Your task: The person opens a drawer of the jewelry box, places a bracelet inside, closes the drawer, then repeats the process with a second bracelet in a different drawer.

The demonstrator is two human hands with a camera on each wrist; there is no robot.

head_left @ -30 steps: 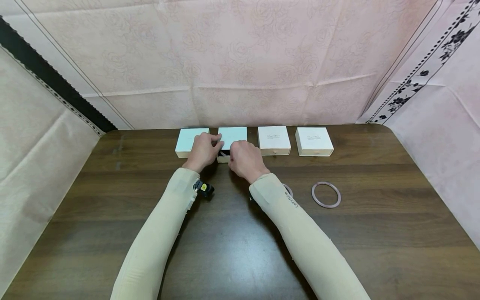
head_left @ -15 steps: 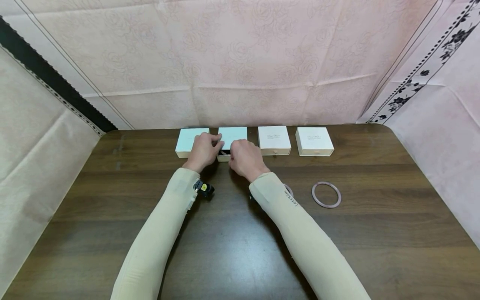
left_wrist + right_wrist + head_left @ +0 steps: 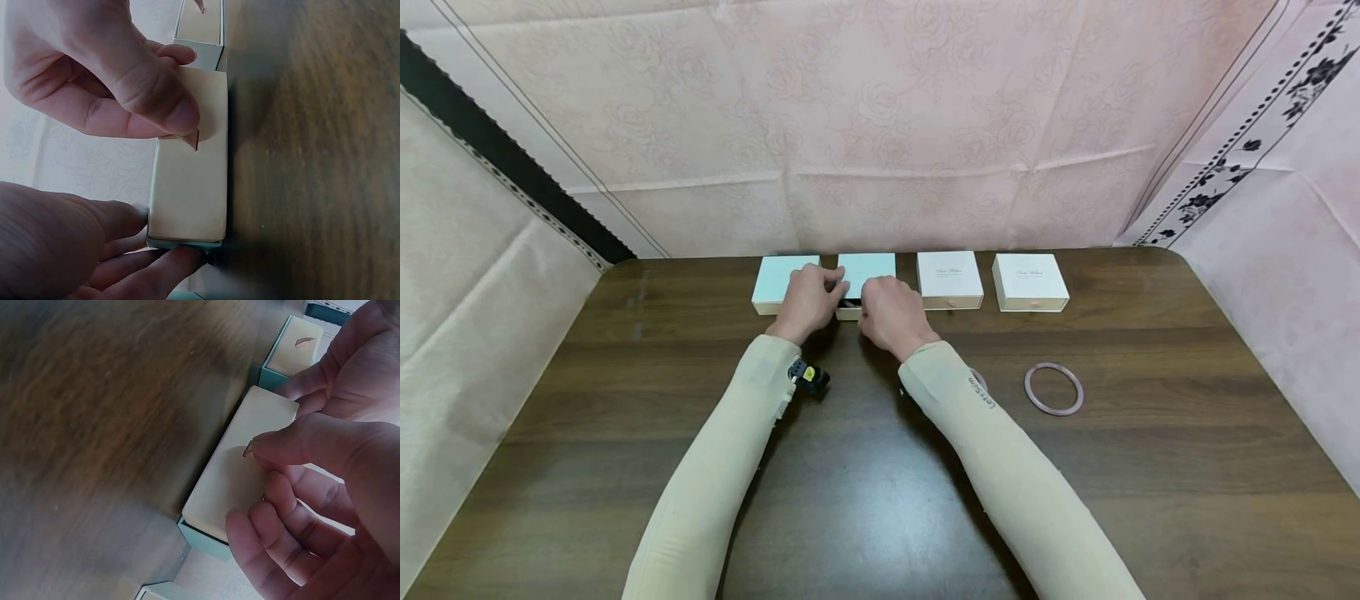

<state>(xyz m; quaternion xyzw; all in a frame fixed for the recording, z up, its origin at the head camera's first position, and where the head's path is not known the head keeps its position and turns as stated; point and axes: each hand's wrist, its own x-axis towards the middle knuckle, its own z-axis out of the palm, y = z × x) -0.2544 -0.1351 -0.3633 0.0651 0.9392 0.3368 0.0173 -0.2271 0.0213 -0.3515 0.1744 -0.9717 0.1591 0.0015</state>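
Along the far edge of the worktop (image 3: pixel 865 500), head view: four boxes are lined up in a row. The second box (image 3: pixel 867 269) from left, mint-topped, is handled by both hands; its drawer sits slightly out, dark strip visible behind the front. Left hand (image 3: pixel 807 302) is placed at its left side, right hand (image 3: pixel 895 318) at its front. Nearer, a pale ring (image 3: pixel 1054 389) is laid flat; a second ring is mostly covered by the right sleeve (image 3: pixel 1000 442).

Left wrist view: pull tab (image 3: pixel 194 141) on the cream drawer front (image 3: pixel 189 194) is pinched by right thumb and finger. Box's left end is touched by extended left fingers.

Right wrist view: same pinch is shown, other right fingers bent. Beyond the left fingers, a neighbouring box (image 3: pixel 290 357) is seen, tab visible.
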